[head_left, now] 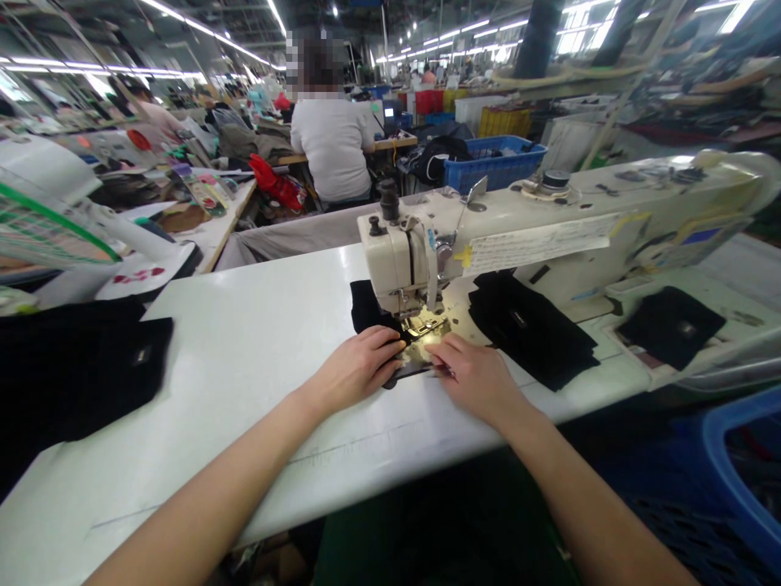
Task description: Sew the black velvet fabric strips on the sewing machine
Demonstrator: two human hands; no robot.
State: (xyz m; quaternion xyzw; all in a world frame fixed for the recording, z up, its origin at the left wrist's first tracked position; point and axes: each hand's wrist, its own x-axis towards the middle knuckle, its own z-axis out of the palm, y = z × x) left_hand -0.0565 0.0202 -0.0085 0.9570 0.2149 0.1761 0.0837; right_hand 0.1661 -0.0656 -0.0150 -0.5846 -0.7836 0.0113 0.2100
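Observation:
A small black fabric piece [367, 308] lies partly beneath the head of a sewing machine [390, 264], left of its lit needle area. My left hand [359, 365] is closed on the near edge of this cloth, fingertips close to the presser foot [427, 327]. Just right of the needle plate [416, 356], my right hand [473, 376] has its fingers curled together in a pinch. Whatever sits between them is too small and hidden to make out. Beside that hand, a stack of black fabric pieces [530, 325] rests on the table under the machine arm.
More black cloth [91, 366] covers the table's left end. Another black piece [671, 325] lies at the far right. A blue basket [717, 456] stands below the right edge. Ahead, a person in a white top [333, 150] sits facing away, near a blue crate [488, 167].

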